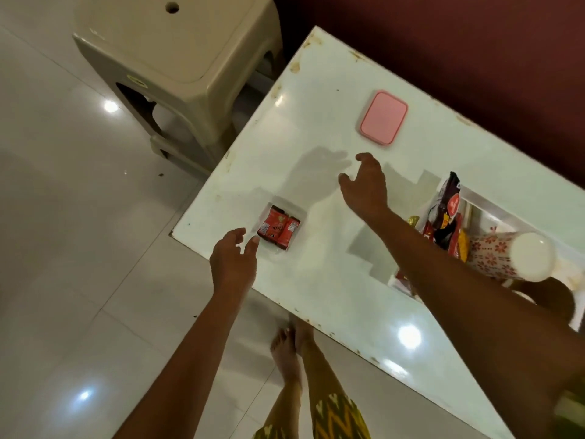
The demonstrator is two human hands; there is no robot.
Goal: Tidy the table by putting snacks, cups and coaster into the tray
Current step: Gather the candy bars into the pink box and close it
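Two reaches, nothing in hand
Nearest, the left hand (234, 259) is spread loose and empty, fingertips just beside the red snack packets (278, 228), which lie close to the near left edge of the table (316, 90); a sideways nudge could send them onto the floor. The clear thing under the packets is hard to make out. At the right, the right forearm crosses the tray (506, 206), hiding part of it, and the frame cuts off the rest; drawing back could knock the floral cup (506, 255), whose stance is unclear. Farther, the right hand (364, 185), open and empty, hovers short of the flat pink coaster (383, 118), which may slide away rather than lift
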